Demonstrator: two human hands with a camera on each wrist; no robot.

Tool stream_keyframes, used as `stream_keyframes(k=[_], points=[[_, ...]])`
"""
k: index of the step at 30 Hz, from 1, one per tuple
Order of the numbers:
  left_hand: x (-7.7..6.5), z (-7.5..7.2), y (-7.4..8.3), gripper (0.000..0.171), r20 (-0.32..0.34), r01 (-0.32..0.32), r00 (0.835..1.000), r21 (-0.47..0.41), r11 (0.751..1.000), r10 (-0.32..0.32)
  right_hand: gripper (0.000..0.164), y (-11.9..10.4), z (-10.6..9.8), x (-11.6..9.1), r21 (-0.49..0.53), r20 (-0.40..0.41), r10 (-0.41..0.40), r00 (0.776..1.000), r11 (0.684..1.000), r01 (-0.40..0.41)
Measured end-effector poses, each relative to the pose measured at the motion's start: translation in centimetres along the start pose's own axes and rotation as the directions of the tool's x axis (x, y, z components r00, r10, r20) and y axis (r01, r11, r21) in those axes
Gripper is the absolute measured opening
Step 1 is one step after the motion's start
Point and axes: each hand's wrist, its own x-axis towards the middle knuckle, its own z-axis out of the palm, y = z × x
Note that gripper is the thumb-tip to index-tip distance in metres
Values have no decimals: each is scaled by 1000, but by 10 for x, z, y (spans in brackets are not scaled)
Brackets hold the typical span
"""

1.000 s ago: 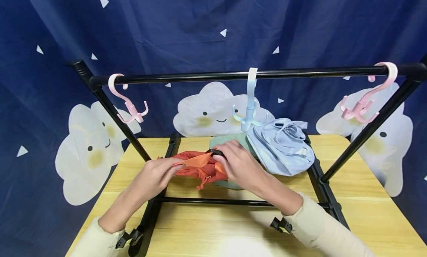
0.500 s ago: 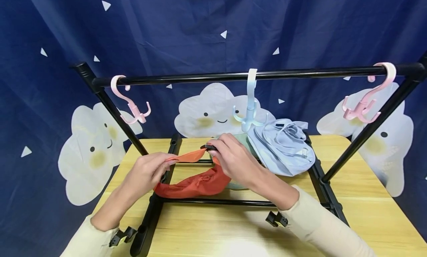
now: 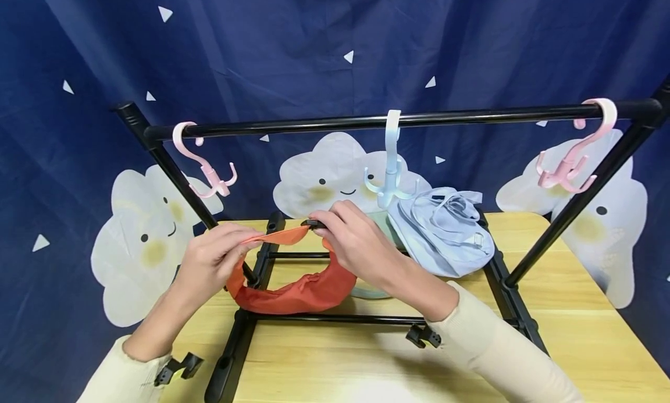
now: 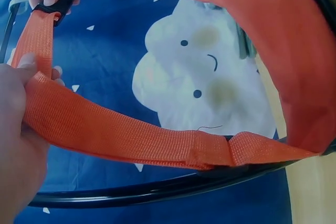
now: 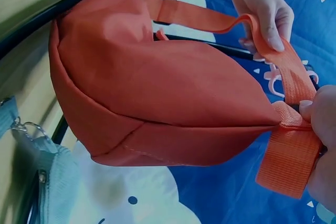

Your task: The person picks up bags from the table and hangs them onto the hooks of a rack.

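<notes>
An orange-red waist bag (image 3: 298,292) hangs from both hands, its body sagging low over the rack's front bar. My left hand (image 3: 211,255) pinches the bag's wide orange strap (image 4: 105,119) between thumb and fingers. My right hand (image 3: 356,240) grips the black buckle (image 3: 313,223) where the strap meets the bag's other end. In the right wrist view the bag's smooth underside (image 5: 168,87) fills the middle, and the left hand shows beyond it on the strap. The strap arches between the hands, forming a loop with the bag.
A black rack bar (image 3: 314,124) carries a pink hook (image 3: 209,173) at left, a light-blue hook (image 3: 390,164) in the middle and another pink hook (image 3: 565,170) at right. A light-blue bag (image 3: 445,234) and a green bag (image 3: 384,223) lie on the wooden table (image 3: 335,356) behind.
Both hands have shifted left with the waist bag. The strap has been lifted and the bag's body has dropped below it, opening a loop. The other bags and hooks stay put.
</notes>
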Motion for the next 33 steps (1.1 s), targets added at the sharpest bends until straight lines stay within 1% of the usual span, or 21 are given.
stream_keyframes(k=[5,8,13,20,26,29,33], points=[[4,-6,-2,34,-14,29,999,-51,998,-30,20,-1,-1,7,-21,-4,-3,1000,1000,3],[6,-10,-3,34,-14,40,999,-47,998,-40,20,-1,-1,10,-26,3,0,1000,1000,0],[8,-16,-4,38,-11,52,999,26,998,-52,20,-1,0,15,-34,18,2,1000,999,-2],[11,-28,-4,43,-2,45,999,119,992,-45,19,-2,3,24,-61,2,-21,1000,998,21],[14,-37,-8,44,16,5,1000,157,988,-7,18,-3,4,29,-82,-2,-27,1000,996,26],[16,-42,-9,47,26,11,1000,189,982,-16,18,-4,4,32,-90,-1,-20,1000,996,20],[17,-47,-10,50,40,26,999,201,979,-34,18,-4,5,35,-93,-6,-16,1000,996,15]])
